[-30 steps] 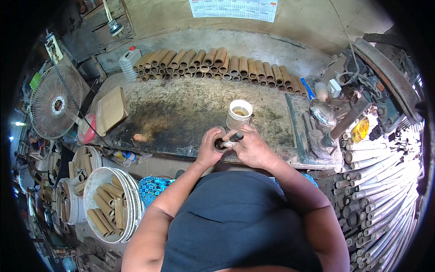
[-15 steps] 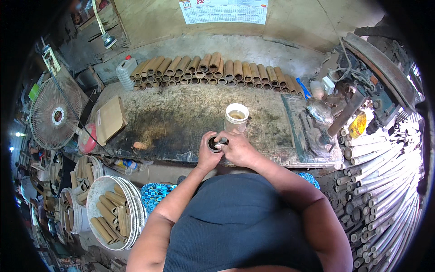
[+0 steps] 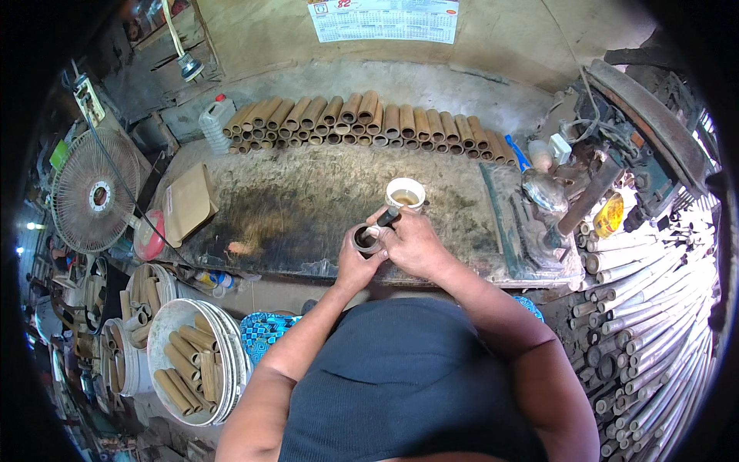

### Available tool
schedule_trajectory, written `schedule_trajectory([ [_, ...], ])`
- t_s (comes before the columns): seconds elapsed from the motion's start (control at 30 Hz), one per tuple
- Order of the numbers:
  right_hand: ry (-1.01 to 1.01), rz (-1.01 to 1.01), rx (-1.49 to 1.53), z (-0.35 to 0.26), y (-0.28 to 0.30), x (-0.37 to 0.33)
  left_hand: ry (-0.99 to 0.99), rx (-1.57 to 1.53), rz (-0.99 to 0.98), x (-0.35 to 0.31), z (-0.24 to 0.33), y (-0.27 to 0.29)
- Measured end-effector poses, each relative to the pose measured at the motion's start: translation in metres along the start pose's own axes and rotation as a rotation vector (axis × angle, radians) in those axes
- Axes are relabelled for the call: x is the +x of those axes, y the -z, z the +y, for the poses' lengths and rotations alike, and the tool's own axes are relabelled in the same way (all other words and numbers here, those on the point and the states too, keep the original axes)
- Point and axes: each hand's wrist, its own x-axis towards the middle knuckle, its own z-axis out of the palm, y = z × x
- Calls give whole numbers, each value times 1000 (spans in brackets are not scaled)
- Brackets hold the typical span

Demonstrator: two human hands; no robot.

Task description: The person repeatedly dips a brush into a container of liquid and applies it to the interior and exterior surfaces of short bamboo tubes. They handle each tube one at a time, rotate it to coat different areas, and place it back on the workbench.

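My left hand (image 3: pixel 354 263) is wrapped round a short bamboo tube (image 3: pixel 374 248), whose open mouth faces up toward me. In my right hand (image 3: pixel 416 245) is a small tool with a dark handle (image 3: pixel 388 216), gripped close to the rim of the tube. Fingers hide the tool's working end, so I cannot tell its kind. Just beyond my right hand stands a white cup (image 3: pixel 416 187) with some brownish liquid in it, its lower part covered by the hand. Both hands are over the near edge of the worn, stained worktable (image 3: pixel 308 185).
Bamboo tubes (image 3: pixel 331 119) lie stacked along the back, beside a plastic jug (image 3: pixel 215 123). Right are metal machinery (image 3: pixel 548 189) and long bamboo poles (image 3: pixel 647 323). Left are a fan (image 3: pixel 96 192), brown packet (image 3: pixel 188 202) and a white bucket (image 3: pixel 163 323) of bamboo pieces.
My right hand has shifted slightly right, and the dark handle now tilts up and out beside the tube's mouth. More of the tube's rim and inside shows. My left hand keeps hold.
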Motion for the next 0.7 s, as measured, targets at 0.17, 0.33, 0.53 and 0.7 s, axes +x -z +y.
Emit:
schedule_trajectory([
  [0.17,-33,-24,-36,-4,-1,-1,-58,-18,-17,2,7,0],
  [0.33,32,73,86,-4,9,-6,-51,-24,-35,0,8,2],
  [0.53,115,-110,-139,3,25,-5,-68,-32,-115,4,7,4],
  [0.7,272,-101,-142,11,29,-2,-62,-73,-150,6,4,5],
])
